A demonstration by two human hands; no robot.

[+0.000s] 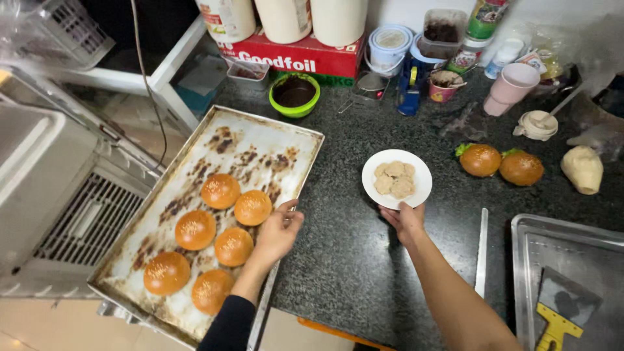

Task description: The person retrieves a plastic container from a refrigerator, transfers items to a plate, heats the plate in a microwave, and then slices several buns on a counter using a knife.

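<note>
Head view, looking down on a dark speckled desk (351, 260).

Left hand (278, 233): rests at the right rim of the tray (260, 140), palm down, fingers (290, 207) loosely curled over the edge beside the nearest bun. They are not closed around anything; contact with the rim seems likely, but I cannot tell for certain. A dark sleeve covers the forearm.

Right hand (406, 220): grips the near edge of the plate (419, 188), fingers pinched on the rim. The plate is small, round and white, and sits near the middle of the desk, right of the tray. I cannot tell whether it is lifted or resting. It carries a few pale, breaded patties (394, 179) clustered together.

Tray: large, scorched metal sheet, set at an angle on the left of the desk, with its near corner overhanging. Six browned buns (221, 191) with seeds lie on it in two rough rows, apart from each other.

Surroundings: two assembled burgers (500, 162) with green leaf showing, right of the plate. A dough lump (583, 169) lies further right. A green bowl (294, 95) of dark sauce stands behind the tray. A second metal tray (526, 260) at lower right holds a yellow-handled scraper (559, 318). A pink cup (512, 86) stands among jars at the back.
</note>
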